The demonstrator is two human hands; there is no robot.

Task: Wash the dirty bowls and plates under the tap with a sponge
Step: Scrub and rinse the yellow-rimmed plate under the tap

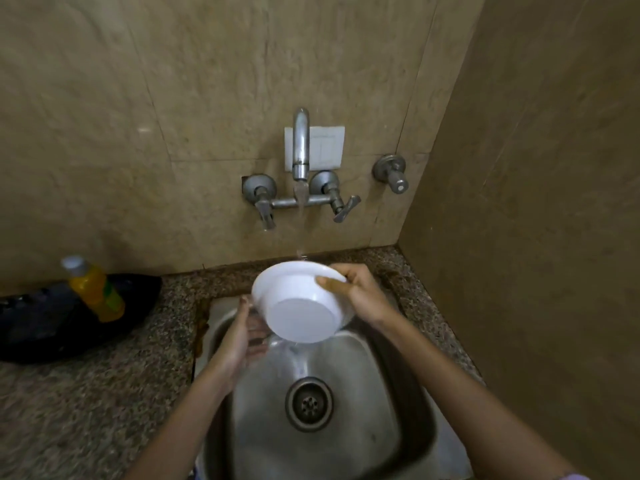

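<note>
White bowl [301, 306] gripped by right hand [360, 296] under running tap [300, 147]; left hand [242, 330] beside it, fingers loose.

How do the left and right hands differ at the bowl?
The right hand grips the bowl by its rim, thumb on the outer wall; the left hand is open and holds nothing. The right hand sits higher, at the bowl's right; the left hand is lower, at its left. Whether the left hand touches the bowl is unclear. Both are over the sink.
</note>
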